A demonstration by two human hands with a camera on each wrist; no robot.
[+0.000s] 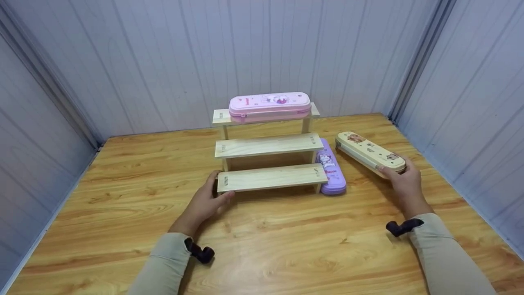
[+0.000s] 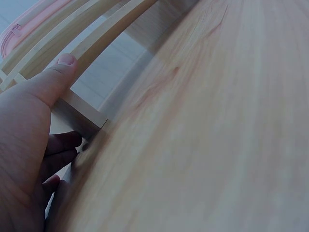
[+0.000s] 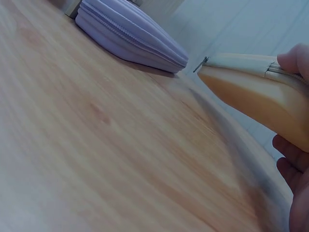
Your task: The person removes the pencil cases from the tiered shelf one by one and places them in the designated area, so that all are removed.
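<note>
My left hand grips the left end of the lowest step of a three-step wooden display stand, thumb on the front edge. The left wrist view shows the thumb over the board and the fingers by its leg. In my right hand is a cream zippered pencil case with bear pictures, pinched at its near end. The right wrist view shows this cream case raised off the table. A pink pencil case lies on the top step. Against the stand's right side lies a purple pencil case.
The stand rests on a wood-grain table. Pale panelled walls enclose the table at the back, left and right. Black wrist cameras are strapped over both sleeves.
</note>
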